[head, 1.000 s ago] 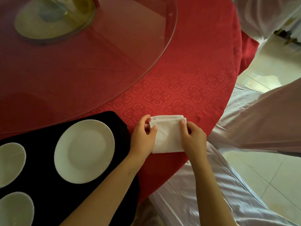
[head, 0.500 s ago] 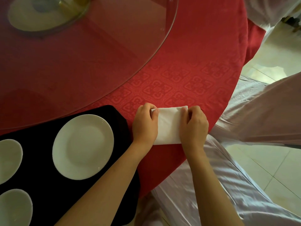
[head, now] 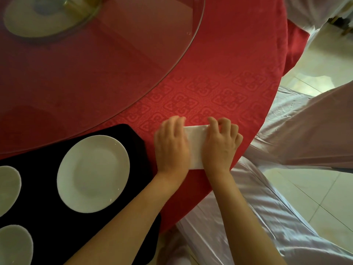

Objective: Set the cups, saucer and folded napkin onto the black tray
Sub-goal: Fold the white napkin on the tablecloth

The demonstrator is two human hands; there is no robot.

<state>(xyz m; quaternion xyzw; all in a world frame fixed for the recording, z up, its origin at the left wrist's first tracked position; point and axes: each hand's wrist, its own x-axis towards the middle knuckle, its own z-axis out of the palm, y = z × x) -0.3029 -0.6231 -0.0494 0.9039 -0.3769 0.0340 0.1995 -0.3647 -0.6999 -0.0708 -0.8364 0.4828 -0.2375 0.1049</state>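
Glass turntable (head: pixel 95 69) on red tablecloth (head: pixel 229 73)

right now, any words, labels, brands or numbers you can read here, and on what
None: no text can be read anywhere.
The red tablecloth carries only a woven knot pattern, no letters.
The white plate, black tray and napkin show no print or label.

napkin (head: pixel 195 144): folded, white, laid on the red table (head: pixel 219 83), just right of the black tray (head: pixel 38 161)
left grip (head: pixel 172 146): curled over its left side
right grip (head: pixel 219 146): curled over its right side
saucer (head: pixel 93 173): set on the tray
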